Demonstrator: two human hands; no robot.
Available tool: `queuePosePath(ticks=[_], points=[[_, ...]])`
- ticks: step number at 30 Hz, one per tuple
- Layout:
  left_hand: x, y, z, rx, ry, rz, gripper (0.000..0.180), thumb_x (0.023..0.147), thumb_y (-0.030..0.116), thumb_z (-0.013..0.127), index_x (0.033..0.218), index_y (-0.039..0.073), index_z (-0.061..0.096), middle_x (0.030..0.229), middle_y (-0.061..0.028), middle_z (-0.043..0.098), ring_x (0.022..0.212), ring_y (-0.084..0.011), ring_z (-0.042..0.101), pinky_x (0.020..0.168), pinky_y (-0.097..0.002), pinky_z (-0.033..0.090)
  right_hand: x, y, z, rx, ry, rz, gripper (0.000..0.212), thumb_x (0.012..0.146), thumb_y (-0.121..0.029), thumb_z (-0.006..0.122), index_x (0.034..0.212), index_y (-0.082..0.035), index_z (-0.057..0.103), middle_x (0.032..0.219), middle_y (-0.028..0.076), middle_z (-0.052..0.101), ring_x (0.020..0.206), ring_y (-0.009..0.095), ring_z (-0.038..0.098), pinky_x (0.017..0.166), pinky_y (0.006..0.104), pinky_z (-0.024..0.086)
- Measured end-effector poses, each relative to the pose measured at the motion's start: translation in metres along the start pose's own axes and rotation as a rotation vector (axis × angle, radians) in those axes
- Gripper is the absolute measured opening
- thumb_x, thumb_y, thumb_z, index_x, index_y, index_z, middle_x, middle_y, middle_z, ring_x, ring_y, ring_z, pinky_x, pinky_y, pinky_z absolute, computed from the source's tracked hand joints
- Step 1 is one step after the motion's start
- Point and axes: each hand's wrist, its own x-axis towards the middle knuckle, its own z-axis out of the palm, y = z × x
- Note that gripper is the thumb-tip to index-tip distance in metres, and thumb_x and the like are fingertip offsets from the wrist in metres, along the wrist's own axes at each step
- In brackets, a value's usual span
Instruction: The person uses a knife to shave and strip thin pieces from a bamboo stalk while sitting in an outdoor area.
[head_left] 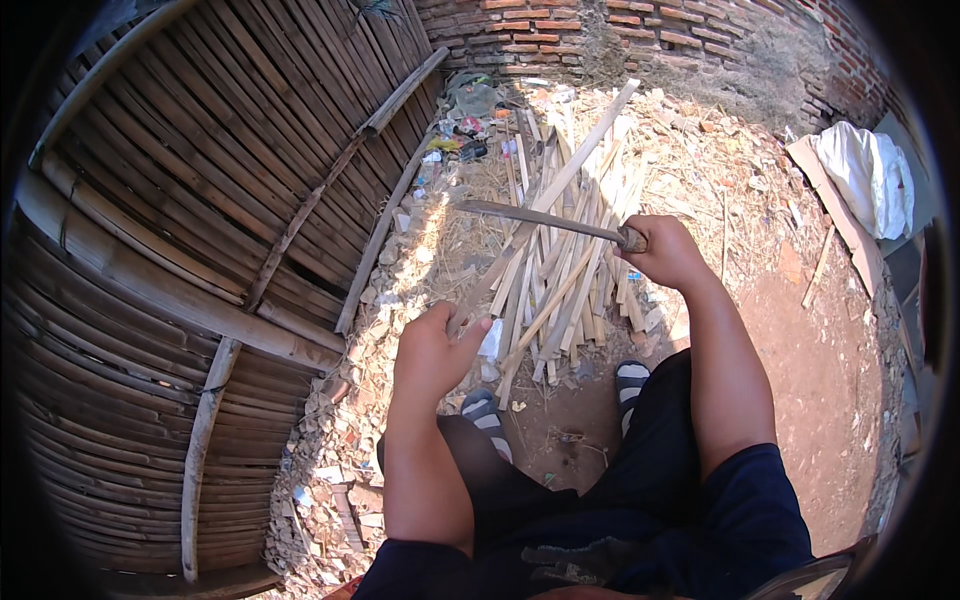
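My right hand (665, 250) is closed around the wooden handle of a machete (545, 217). Its long dark blade points left and lies across a long bamboo slat (578, 158); whether the two touch I cannot tell. The near end of that slat sits in my left hand (433, 355), between thumb and fingers, and it slants up and away to the right. Beneath it, a heap of split bamboo slats (560, 290) spreads over the ground in front of my feet.
A woven bamboo wall (200, 150) with poles runs along the left. At the back stands a brick wall (700, 40). Rubble and litter (330, 470) cover the ground by the bamboo wall. A white sack (865, 175) rests at the far right. My sandalled feet (485, 415) flank the heap's near end.
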Motion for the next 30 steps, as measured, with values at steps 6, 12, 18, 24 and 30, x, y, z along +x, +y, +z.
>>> queuePosePath(ticks=[6,12,18,24,30], points=[[-0.002,0.003,-0.003,0.041,-0.014,-0.041,0.048,0.089,0.042,0.087,0.102,-0.002,0.073,0.070,-0.0111,0.065,0.062,-0.0224,0.060,0.062,-0.0391,0.050,0.007,0.004,0.003,0.005,0.011,0.107,0.027,0.087,-0.031,0.083,0.106,-0.012,0.077,0.095,0.018,0.076,0.093,0.039,0.073,0.081,0.0489,0.057],[-0.002,0.008,-0.007,0.052,-0.047,-0.055,0.051,0.089,0.043,0.085,0.105,-0.003,0.073,0.078,-0.0181,0.070,0.071,-0.0319,0.069,0.068,-0.0432,0.054,0.009,0.029,0.008,0.116,0.197,0.263,0.031,0.089,-0.033,0.083,0.108,-0.010,0.077,0.098,0.019,0.077,0.095,0.038,0.074,0.084,0.0481,0.057],[-0.001,0.005,-0.002,-0.013,-0.043,-0.076,0.047,0.089,0.042,0.086,0.100,-0.001,0.072,0.068,-0.0105,0.064,0.063,-0.0222,0.062,0.061,-0.0390,0.049,0.000,0.001,0.000,0.010,-0.084,-0.044,0.027,0.088,-0.028,0.084,0.106,-0.011,0.077,0.092,0.018,0.075,0.090,0.038,0.072,0.080,0.0484,0.056],[-0.002,0.005,-0.005,0.047,-0.010,-0.052,0.049,0.089,0.044,0.086,0.097,-0.001,0.070,0.068,-0.0110,0.064,0.062,-0.0218,0.062,0.061,-0.0396,0.049,0.006,0.004,0.006,-0.022,-0.035,0.135,0.033,0.088,-0.032,0.084,0.110,-0.009,0.077,0.094,0.019,0.076,0.092,0.039,0.073,0.082,0.0496,0.057],[-0.001,0.008,-0.008,0.019,-0.027,-0.075,0.049,0.089,0.045,0.086,0.098,-0.001,0.070,0.068,-0.0112,0.065,0.063,-0.0213,0.062,0.061,-0.0389,0.049,0.004,0.013,0.010,0.092,0.136,0.119,0.029,0.086,-0.030,0.087,0.096,-0.006,0.074,0.081,0.017,0.071,0.077,0.037,0.069,0.073,0.0451,0.053]])
